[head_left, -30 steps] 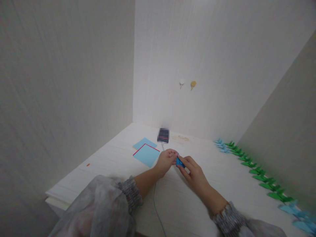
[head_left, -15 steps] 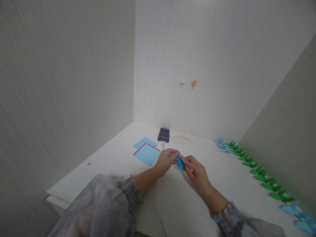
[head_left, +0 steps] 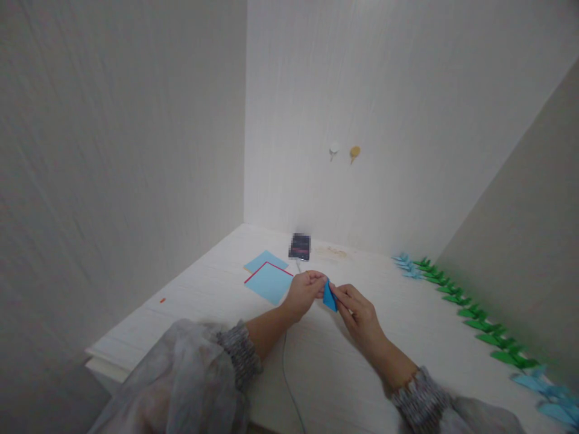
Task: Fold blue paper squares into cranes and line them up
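Note:
Between my two hands, above the white table, is a small folded piece of blue paper. My left hand pinches its upper left side, and my right hand grips its right edge between thumb and fingers. The paper narrows toward the top, and its finer folds are too small to make out. Left of my left hand lie light blue paper squares, with a red edge showing along two sides of the front stack.
A phone lies near the back wall, its cable running toward me under my left wrist. Folded green paper figures and light blue ones line the right wall. Two hooks hang on the back wall. An orange scrap lies at left.
The blue paper has turned very slightly between my fingers. Both hands stay almost in the same place, still holding it.

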Tool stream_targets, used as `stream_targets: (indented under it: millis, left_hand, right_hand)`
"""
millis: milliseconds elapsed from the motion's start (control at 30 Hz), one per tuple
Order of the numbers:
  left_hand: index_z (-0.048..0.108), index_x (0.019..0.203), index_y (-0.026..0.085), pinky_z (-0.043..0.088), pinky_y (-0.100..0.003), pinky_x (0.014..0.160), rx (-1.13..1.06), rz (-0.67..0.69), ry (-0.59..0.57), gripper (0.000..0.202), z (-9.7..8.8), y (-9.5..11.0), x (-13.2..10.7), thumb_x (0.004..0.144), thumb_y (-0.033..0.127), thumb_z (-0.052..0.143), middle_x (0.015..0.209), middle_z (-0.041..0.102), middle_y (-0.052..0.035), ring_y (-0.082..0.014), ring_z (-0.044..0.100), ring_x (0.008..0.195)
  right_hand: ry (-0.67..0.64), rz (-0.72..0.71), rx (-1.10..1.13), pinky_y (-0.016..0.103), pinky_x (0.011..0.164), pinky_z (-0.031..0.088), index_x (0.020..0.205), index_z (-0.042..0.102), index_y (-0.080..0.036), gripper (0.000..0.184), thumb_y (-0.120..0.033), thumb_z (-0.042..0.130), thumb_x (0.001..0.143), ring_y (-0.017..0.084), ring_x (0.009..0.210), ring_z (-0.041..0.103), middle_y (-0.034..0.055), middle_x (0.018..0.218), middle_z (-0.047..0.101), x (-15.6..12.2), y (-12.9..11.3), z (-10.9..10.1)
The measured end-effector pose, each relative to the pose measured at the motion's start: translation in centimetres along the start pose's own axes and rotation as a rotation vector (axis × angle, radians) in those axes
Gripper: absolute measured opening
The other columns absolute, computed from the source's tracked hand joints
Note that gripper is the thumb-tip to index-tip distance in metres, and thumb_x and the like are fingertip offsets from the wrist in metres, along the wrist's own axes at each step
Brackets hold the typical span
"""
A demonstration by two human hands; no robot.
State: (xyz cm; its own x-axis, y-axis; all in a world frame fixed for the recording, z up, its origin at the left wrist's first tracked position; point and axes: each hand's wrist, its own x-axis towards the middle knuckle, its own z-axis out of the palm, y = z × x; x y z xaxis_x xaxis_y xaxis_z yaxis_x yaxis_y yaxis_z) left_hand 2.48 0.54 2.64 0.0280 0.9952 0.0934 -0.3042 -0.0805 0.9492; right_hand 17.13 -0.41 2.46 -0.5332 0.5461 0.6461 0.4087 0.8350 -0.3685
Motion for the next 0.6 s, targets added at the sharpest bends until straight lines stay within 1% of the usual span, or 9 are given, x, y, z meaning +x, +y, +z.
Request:
stream_targets:
  millis: [133, 267, 433, 533, 600]
  left_hand:
    - [0.053, 0.073, 0.012, 0.047, -0.026, 0.060, -0.032, -0.013, 0.032, 0.024, 0.13, 0.07, -0.12, 0.061, 0.031, 0.059, 0.064, 0.062, -0.0031, -0.0122, 0.058, 0.058]
    - [0.053, 0.073, 0.011, 0.047, -0.028, 0.063, -0.045, -0.019, 0.014, 0.023, 0.15, 0.11, -0.17, 0.062, 0.031, 0.058, 0.067, 0.062, -0.0050, -0.0133, 0.059, 0.061]
    - [0.055, 0.073, 0.010, 0.047, -0.026, 0.062, -0.053, -0.033, 0.007, 0.026, 0.28, 0.32, -0.32, 0.063, 0.033, 0.058, 0.069, 0.063, -0.0070, -0.0128, 0.058, 0.062]
    - [0.055, 0.075, 0.010, 0.046, -0.026, 0.063, -0.067, -0.005, -0.012, 0.029, 0.25, 0.20, -0.30, 0.063, 0.036, 0.058, 0.070, 0.063, -0.0068, -0.0131, 0.058, 0.064]
    - [0.055, 0.076, 0.011, 0.046, -0.026, 0.064, -0.074, 0.009, -0.023, 0.029, 0.17, 0.03, -0.22, 0.061, 0.034, 0.061, 0.072, 0.063, -0.0066, -0.0134, 0.058, 0.065]
  right_hand:
    - [-0.025, -0.033, -0.033, 0.027, 0.067, 0.044, 0.116, 0.041, -0.026, 0.038, -0.013, 0.036, 0.081, 0.014, 0.078, 0.048, 0.0052, 0.085, 0.046, 0.06, 0.14, 0.04]
    - [-0.045, -0.059, -0.062, 0.028, 0.070, 0.044, 0.117, 0.039, -0.027, 0.039, -0.013, 0.035, 0.081, 0.015, 0.081, 0.048, 0.0054, 0.087, 0.046, 0.07, 0.37, 0.05]
    - [-0.055, -0.052, -0.092, 0.028, 0.070, 0.044, 0.117, 0.039, -0.025, 0.038, -0.014, 0.035, 0.081, 0.015, 0.082, 0.048, 0.0057, 0.087, 0.045, 0.01, 0.42, 0.00]
    - [-0.061, -0.064, -0.111, 0.028, 0.069, 0.044, 0.118, 0.038, -0.025, 0.039, -0.014, 0.034, 0.081, 0.015, 0.082, 0.048, 0.0063, 0.088, 0.045, 0.03, 0.41, 0.03]
    - [-0.069, -0.072, -0.128, 0.028, 0.069, 0.045, 0.119, 0.037, -0.026, 0.040, -0.014, 0.034, 0.081, 0.015, 0.082, 0.047, 0.0067, 0.089, 0.045, 0.07, 0.42, 0.07]
